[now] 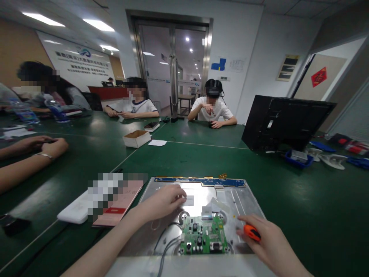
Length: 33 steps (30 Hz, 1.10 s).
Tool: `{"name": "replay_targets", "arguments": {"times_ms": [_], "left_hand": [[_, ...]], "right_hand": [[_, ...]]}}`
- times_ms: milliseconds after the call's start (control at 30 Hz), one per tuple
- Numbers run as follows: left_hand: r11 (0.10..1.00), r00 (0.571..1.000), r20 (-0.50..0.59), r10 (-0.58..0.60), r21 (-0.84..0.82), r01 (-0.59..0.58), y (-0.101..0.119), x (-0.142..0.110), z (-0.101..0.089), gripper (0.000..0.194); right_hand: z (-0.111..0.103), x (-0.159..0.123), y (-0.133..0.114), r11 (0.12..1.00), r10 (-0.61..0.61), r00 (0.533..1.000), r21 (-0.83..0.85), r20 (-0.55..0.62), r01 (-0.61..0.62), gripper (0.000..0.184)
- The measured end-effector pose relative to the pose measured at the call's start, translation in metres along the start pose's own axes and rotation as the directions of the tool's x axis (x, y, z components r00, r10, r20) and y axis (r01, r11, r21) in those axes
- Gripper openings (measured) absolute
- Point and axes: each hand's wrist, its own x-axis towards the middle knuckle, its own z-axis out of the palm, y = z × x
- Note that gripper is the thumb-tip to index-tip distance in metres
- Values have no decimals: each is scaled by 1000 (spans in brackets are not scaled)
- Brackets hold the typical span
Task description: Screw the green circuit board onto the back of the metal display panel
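Observation:
A silver metal display panel point(249, 200) lies on the table in front of me. On its near part sits a green circuit board point(203, 234) with grey cables point(165, 250) at its left side. A narrow blue circuit strip point(187, 180) runs along the panel's far edge. My left hand point(170, 198) is over the panel's left half, fingers loosely bent and apart, with nothing visible in them. To the right of the green board, my right hand point(266, 234) is closed around an orange-handled screwdriver point(252, 232); its shaft cannot be made out.
Left of the panel lie a white device point(73, 209) and a pink booklet point(111, 211). Farther off are a small open box point(137, 139), a black monitor point(285, 121) and a blue tray point(299, 159). Another person's hands point(52, 146) are at the left; more people sit across the table.

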Motion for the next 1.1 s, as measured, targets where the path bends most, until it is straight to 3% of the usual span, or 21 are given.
{"name": "replay_targets", "arguments": {"times_ms": [167, 367, 633, 967, 1100], "left_hand": [[992, 999, 21, -48, -117, 50, -10, 3, -1, 28], [982, 995, 92, -26, -184, 43, -18, -9, -6, 22], [978, 987, 159, -9, -205, 42, -15, -15, -11, 19], [973, 986, 167, -13, -226, 51, -14, -12, -3, 11], [983, 998, 43, -51, -176, 58, -16, -7, 0, 11]], "right_hand": [[-8, 24, -12, 970, -180, 959, 199, 217, 137, 15], [-14, 36, -6, 976, -210, 929, 128, 305, 179, 19], [-38, 82, 23, 992, -121, 985, -3, 120, 122, 19], [-11, 80, 34, 993, -113, 989, -9, 94, 114, 17], [-8, 81, 33, 994, -103, 992, -38, 72, 106, 16]]}}
